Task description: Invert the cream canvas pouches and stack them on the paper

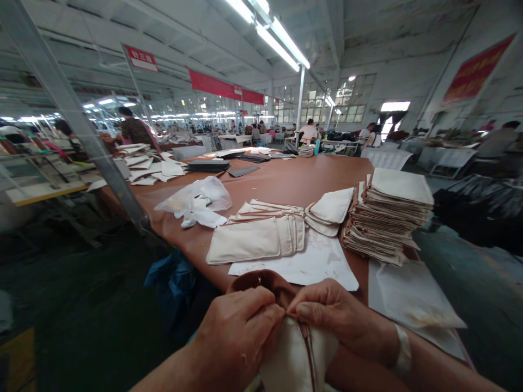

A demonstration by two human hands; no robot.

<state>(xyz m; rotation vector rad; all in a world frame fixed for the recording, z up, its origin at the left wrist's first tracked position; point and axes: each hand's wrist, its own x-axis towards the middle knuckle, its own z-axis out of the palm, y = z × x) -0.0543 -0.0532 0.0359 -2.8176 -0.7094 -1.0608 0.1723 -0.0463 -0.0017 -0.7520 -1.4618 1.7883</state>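
Note:
At the table's near edge, my left hand (243, 321) and my right hand (335, 310) pinch a sewn piece (286, 356) between thumbs and fingers, close together. The piece has cream fabric hanging below the hands, with a brown-edged seam or opening down it. A brown leather-like part (257, 279) of it curves up behind the fingers. What exactly sits between the fingertips is hidden. Just beyond lie white paper (327, 264) and a fanned row of cream padded panels (245, 239).
A tall stack of cream panels (384, 218) stands at the right, beside a smaller pile (330, 207). A plastic bag (204, 198) lies left on the brown table (302, 177). A metal post (81, 109) rises at the left edge. People work farther back.

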